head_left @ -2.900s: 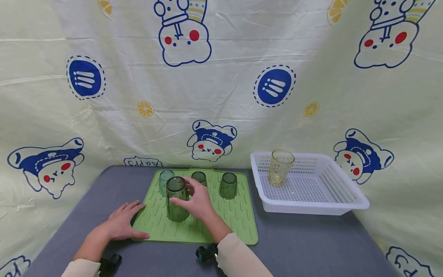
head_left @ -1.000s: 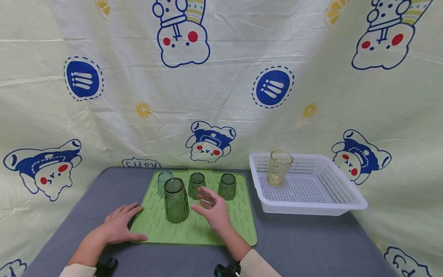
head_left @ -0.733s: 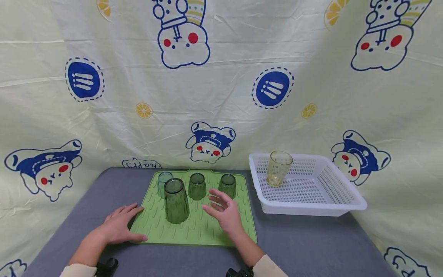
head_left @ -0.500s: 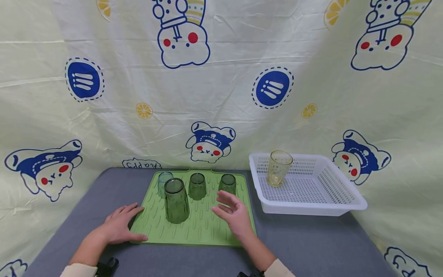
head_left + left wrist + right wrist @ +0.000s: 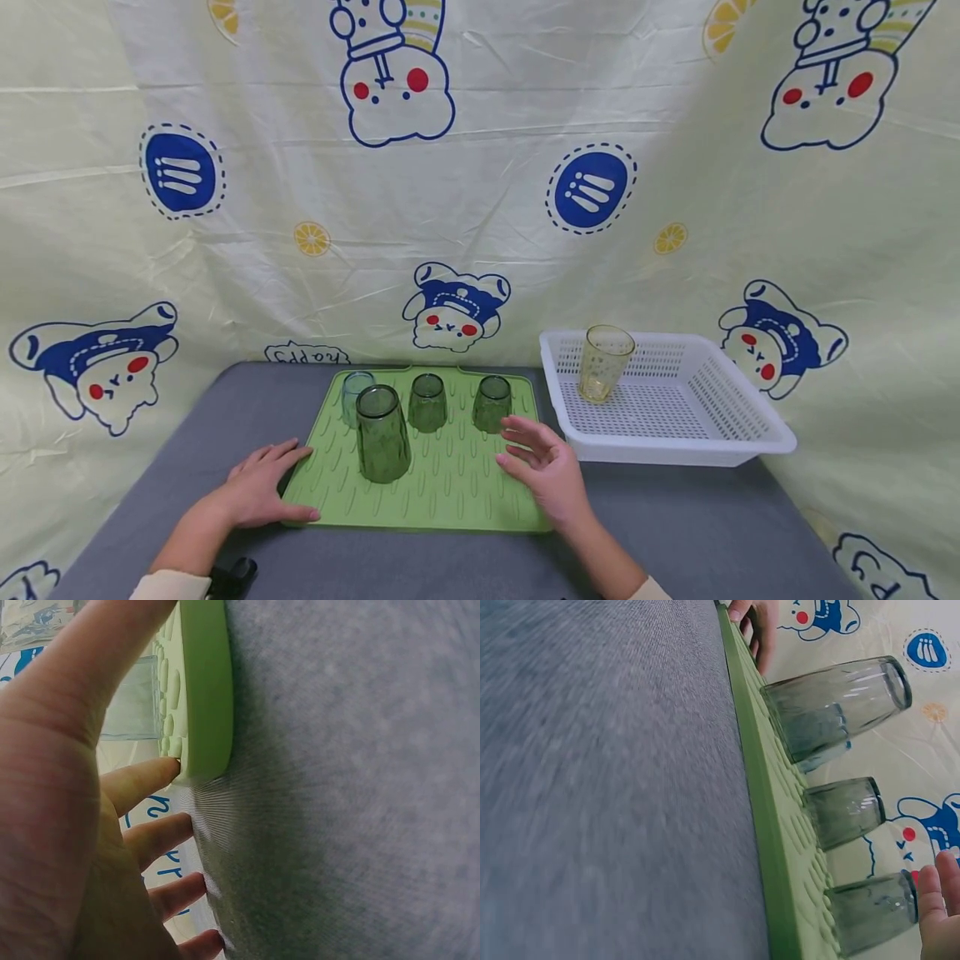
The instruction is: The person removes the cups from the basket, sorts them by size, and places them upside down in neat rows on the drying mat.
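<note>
My left hand (image 5: 258, 490) rests with spread fingers at the left edge of a green ridged drying mat (image 5: 453, 498); in the left wrist view, a fingertip (image 5: 169, 766) touches the mat's corner. Holding nothing, my right hand (image 5: 550, 473) hovers over the mat's right edge, fingers slightly bent. Its fingertips come close to a short green glass (image 5: 492, 406) at the mat's back right. Another short green glass (image 5: 427, 406) stands at the back middle. Left of centre is a tall green glass (image 5: 384, 446), partly covering a pale blue glass (image 5: 349, 408) behind it.
A white perforated plastic basket (image 5: 675, 447) sits right of the mat, with a yellow-tinted glass (image 5: 602, 367) leaning inside. Grey cloth (image 5: 697, 529) covers the table. Behind hangs a cream curtain (image 5: 495, 192) printed with cartoon figures.
My right hand has let go of the tall green glass and moved right across the mat to its right edge. The glass stays standing on the mat. My left hand keeps its place.
</note>
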